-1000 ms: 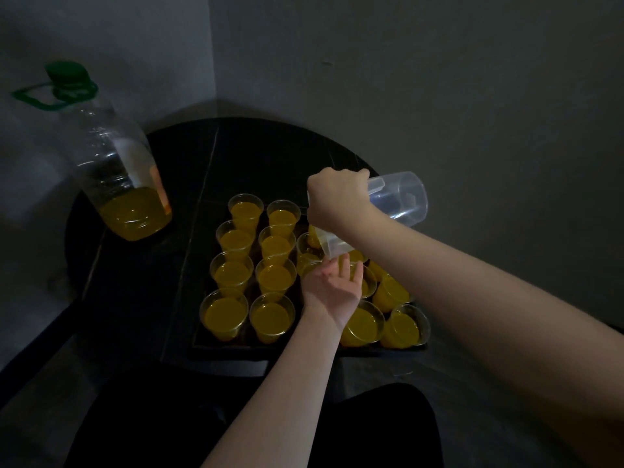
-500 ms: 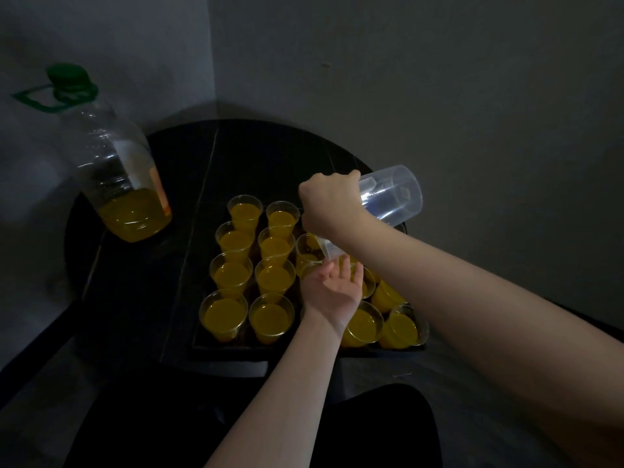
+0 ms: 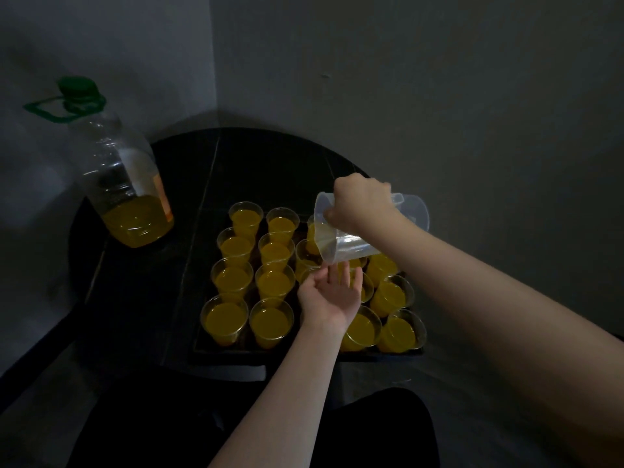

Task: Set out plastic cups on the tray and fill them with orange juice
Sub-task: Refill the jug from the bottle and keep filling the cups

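Note:
Several clear plastic cups (image 3: 224, 318) filled with orange juice stand in rows on a dark tray (image 3: 223, 352). My right hand (image 3: 359, 206) grips the handle of a clear plastic jug (image 3: 347, 244), tipped with its mouth down and to the left over the third column of cups; a little juice lies at its lip. My left hand (image 3: 329, 295) is cupped palm up just under the jug's lip, fingers apart, holding nothing. It hides a cup or two beneath it.
A large clear bottle (image 3: 114, 177) with a green cap and handle, about a quarter full of orange juice, stands at the left of the round black table (image 3: 256, 157). Grey walls meet in a corner behind the table. My dark-clothed lap is below.
My right hand has tilted the jug further, so its mouth now points down and left over the cups. My left hand stays under the lip.

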